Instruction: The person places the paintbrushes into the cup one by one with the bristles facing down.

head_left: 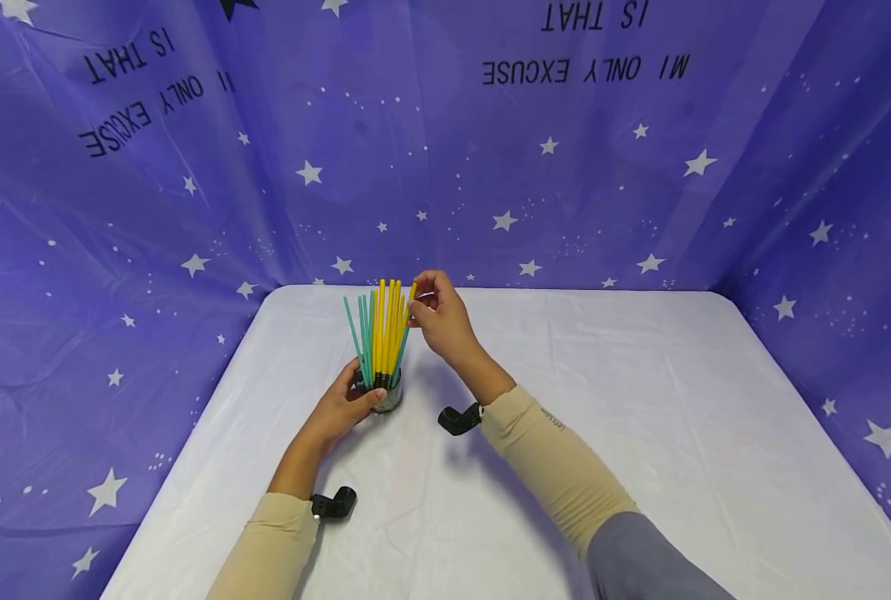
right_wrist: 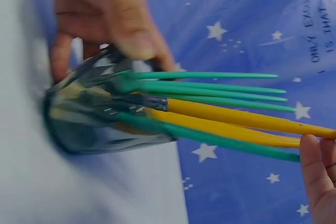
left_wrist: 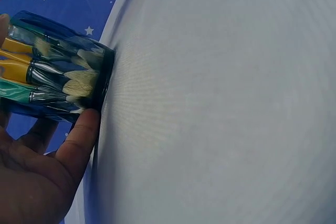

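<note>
A clear glass [head_left: 391,401] stands on the white-covered table, filled with paintbrushes, bristles down. Several have yellow handles [head_left: 382,325], and several thinner ones have green handles [head_left: 362,333]. My left hand [head_left: 343,410] grips the glass from the left side, thumb toward me. Through its wall, pale bristles [left_wrist: 79,85] show near the base in the left wrist view. My right hand [head_left: 445,321] pinches the upper end of a yellow paintbrush [right_wrist: 236,118] at the right of the bunch. That brush's lower end is still inside the glass, and a green handle [right_wrist: 236,148] runs close to the fingertips.
The white tablecloth [head_left: 603,400] spreads around the glass, its far edge just behind the brushes. Purple star-printed fabric [head_left: 595,183] hangs behind and on both sides. A black camera [head_left: 460,419] sits at my right wrist, another black camera [head_left: 335,503] at my left.
</note>
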The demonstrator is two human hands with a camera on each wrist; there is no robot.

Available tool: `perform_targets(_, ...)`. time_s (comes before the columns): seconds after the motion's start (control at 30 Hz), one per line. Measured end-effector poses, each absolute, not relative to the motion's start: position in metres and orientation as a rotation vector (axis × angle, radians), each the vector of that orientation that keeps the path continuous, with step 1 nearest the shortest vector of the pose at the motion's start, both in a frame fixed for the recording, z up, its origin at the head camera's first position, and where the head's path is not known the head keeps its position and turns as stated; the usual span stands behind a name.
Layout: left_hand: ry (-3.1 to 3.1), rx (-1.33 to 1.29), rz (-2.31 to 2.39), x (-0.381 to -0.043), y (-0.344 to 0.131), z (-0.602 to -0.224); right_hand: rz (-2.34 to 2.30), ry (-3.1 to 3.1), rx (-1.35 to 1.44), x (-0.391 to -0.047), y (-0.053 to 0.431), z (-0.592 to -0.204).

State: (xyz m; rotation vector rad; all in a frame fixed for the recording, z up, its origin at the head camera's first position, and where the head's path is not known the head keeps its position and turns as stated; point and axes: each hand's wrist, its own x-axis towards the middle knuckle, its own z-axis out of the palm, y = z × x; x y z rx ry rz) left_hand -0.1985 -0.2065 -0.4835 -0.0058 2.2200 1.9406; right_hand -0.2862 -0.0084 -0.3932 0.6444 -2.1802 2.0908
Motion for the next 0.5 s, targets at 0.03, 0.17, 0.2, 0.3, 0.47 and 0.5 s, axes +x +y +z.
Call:
perform_targets(0.03, 2.221, -0.005, 1.938, -0.199, -0.207, -0.483, 2.082, -2.186, 0.644, -0.285, -0.010, -0.396)
perform_targets(0.17, 2.212, -0.011, 1.948, -0.199, -0.207, -0.480, 2.069, -2.198, 0.658, -0.283, -0.015, -0.406)
perform_targets(0.2, 2.212, -0.011, 1.949, -0.199, -0.207, -0.480, 2.071, -2.200, 0.660, -0.282, -0.016, -0.408)
perform_targets(0.3, 2.205, -0.015, 1.962, -0.201, -0.207, -0.484, 2.046, -2.227, 0.673, -0.281, -0.018, -0.413)
perform_targets(0.47, 2.213, -0.018, 1.949, -0.201, -0.208, -0.489, 1.949, -2.288, 0.701, -0.278, -0.017, -0.419)
perform_targets(0.5, 2.218, -0.025, 1.943, -0.201, -0.208, -0.490, 1.936, -2.297, 0.705, -0.277, -0.016, -0.420)
